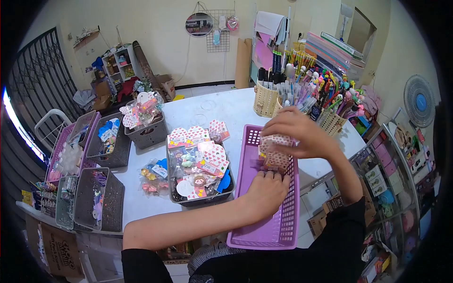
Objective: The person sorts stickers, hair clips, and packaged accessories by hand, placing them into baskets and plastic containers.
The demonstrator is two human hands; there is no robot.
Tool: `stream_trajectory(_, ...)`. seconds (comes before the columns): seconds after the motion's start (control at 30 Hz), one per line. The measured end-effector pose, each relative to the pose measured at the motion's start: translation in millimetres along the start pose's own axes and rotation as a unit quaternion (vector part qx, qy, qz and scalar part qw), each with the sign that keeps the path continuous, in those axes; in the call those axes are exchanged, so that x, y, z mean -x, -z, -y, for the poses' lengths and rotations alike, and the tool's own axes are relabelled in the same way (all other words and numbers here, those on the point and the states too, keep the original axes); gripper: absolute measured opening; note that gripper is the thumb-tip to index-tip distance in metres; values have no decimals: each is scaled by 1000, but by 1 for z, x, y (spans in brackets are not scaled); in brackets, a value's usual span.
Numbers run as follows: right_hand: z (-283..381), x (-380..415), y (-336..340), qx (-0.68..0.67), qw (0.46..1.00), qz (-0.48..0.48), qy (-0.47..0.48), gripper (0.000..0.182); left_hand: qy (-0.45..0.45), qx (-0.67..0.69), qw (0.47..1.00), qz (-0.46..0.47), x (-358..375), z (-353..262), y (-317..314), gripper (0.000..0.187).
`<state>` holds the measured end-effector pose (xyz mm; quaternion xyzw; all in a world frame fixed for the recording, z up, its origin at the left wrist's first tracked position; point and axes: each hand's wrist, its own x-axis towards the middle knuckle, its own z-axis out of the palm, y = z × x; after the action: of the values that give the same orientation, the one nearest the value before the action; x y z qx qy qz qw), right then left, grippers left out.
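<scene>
A long purple basket (pixel 255 234) lies on the table in front of me. Small packets with a heart pattern (pixel 277 159) stand inside it, toward its far right part. My left hand (pixel 270 194) reaches into the basket, its fingers curled down against the near side of these packets; its fingertips are hidden. Above the far end of the packets is my right hand (pixel 295 133), fingers spread and bent, with nothing visible held. Left of the basket, a grey basket (pixel 203 203) is filled with carded packets, some heart-patterned.
Loose packets (pixel 155 178) lie left of the grey basket. More grey baskets (pixel 111 207) line the table's left side. Cream pen holders (pixel 265 100) packed with pens stand at the back right. A fan (pixel 419 101) and a shelf rack are at the far right.
</scene>
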<state>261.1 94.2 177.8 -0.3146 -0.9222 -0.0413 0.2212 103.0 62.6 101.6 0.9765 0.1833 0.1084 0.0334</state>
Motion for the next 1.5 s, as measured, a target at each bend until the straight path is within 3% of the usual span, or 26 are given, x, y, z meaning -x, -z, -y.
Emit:
stream_trajectory(0.03,4,4,9,0,1000,2,0,25,-1,7,1000,3,0,0,1,33)
stream_trajectory(0.1,11,12,21,27,987,-120,-105,25,-6,5,1000,5,0,-1,3,33)
stream_trajectory(0.13,12,14,25,26,987,-120,-106,25,-11,2,1000,7,1,-1,3,32)
stream_trajectory(0.23,11,16,25,36,998,-36,-39,23,-17,1,1000,-3,2,0,2,31)
stream_trajectory(0.33,9,-3,-4,27,988,150,-15,16,-25,0,999,46,1,-1,5,32)
stream_trajectory(0.47,5,-15,-37,62,976,204,32,18,-31,-17,999,9,1,-1,0,32)
stream_trajectory(0.53,6,-13,-38,85,971,221,26,20,-7,-12,997,80,0,-2,5,33)
stream_trajectory(0.57,2,-8,-38,58,982,172,43,18,-7,-11,997,77,0,0,4,33)
stream_trajectory(0.63,3,-4,-29,68,982,168,47,18,-36,-27,999,29,1,2,1,34)
stream_trajectory(0.8,1,-2,-34,97,980,171,39,20,-19,-8,999,24,2,-2,4,37)
stream_trajectory(1.0,8,-11,-17,37,994,100,20,24,-19,-8,1000,17,1,0,1,37)
stream_trajectory(1.07,21,-25,-15,14,1000,4,-2,28,-16,-3,1000,15,2,1,-1,37)
stream_trajectory(1.13,32,-39,-29,1,1000,-7,-25,33,-44,-22,995,-83,3,2,-5,33)
stream_trajectory(1.27,45,-58,-53,-23,995,12,-95,47,-55,15,998,-21,22,-9,29,29)
stream_trajectory(1.33,44,-63,-57,-24,996,-7,-89,51,-71,32,997,6,48,-13,79,30)
stream_trajectory(1.37,46,-65,-52,-32,993,27,-114,49,-75,65,994,35,62,-8,101,30)
stream_trajectory(1.43,47,-67,-52,-45,987,61,-140,46,17,62,998,8,84,9,131,27)
stream_trajectory(1.5,48,-68,-54,-89,990,-4,-112,42,117,41,990,-59,98,39,136,19)
